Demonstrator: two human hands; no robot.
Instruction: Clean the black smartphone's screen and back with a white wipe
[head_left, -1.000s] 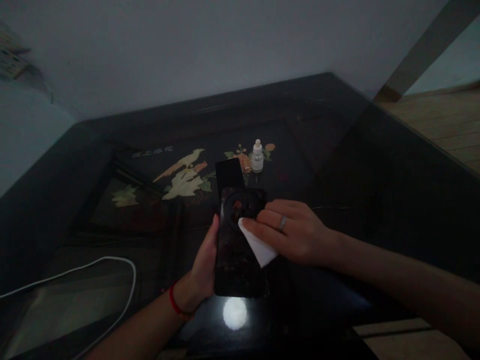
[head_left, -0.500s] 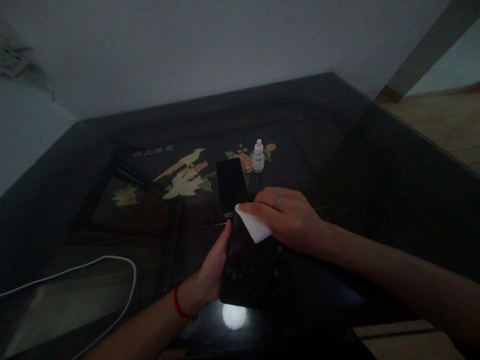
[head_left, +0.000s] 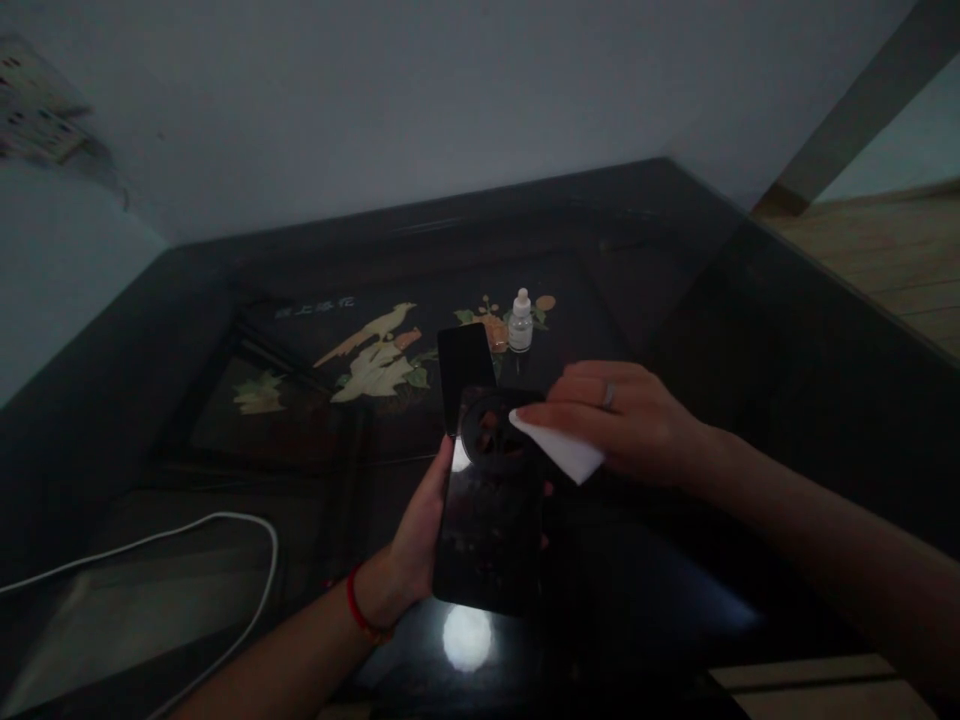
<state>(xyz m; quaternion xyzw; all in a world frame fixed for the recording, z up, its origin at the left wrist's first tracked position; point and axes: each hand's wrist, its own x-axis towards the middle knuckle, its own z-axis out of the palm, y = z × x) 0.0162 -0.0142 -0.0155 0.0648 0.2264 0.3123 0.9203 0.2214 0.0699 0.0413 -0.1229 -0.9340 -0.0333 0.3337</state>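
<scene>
Surface: dark lacquered table (head_left: 750,380) with an inlaid bird-and-flower panel; light is dim. Held tilted above its near part: 1 black glossy smartphone (head_left: 487,530). The left hand (head_left: 416,535) has its grip wrapped around the phone's left edge, thumb on the rim. The right hand (head_left: 637,425) has its grip pinching a folded white wipe (head_left: 559,450), whose corner touches the phone's upper end. Flat on the table just beyond lies a second black phone (head_left: 465,365). A white cable (head_left: 225,525) loops at left. A small clear dropper bottle (head_left: 520,322) stands upright, farthest back.

head cam | looks forward-down | close over dark table (head_left: 750,330)
</scene>
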